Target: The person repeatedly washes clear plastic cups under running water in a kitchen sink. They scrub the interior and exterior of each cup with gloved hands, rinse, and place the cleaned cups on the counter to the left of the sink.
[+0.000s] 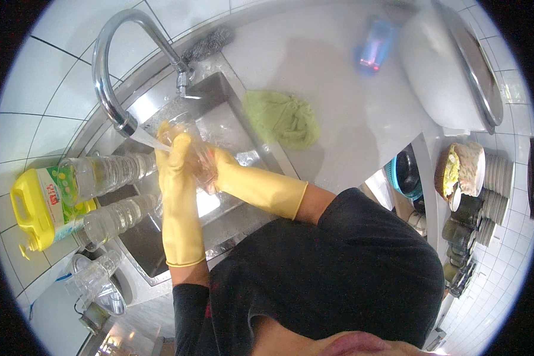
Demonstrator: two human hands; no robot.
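Note:
Yellow rubber gloves cover both my hands. Over the stainless-steel sink (224, 120), a clear, see-through container (199, 153) is held between them. My left hand (174, 155) grips its near left side, thumb across the front. From the right, my right hand (224, 167) holds it too, its fingers partly hidden behind or inside the clear wall. A stream of water (150, 140) runs from the curved chrome faucet (101, 75) onto the left glove and container. Two long stacks of nested clear cups, an upper stack (111, 173) and a lower stack (115, 222), stand left of my hands.
A yellow detergent jug (33, 213) is by the tiled wall. Right of the sink, a green cloth (285, 118) lies crumpled on the counter (338, 111). Farther back are a blurred blue object (376, 46) and a large white bin (436, 66). Stacked plates (498, 178) stand far right.

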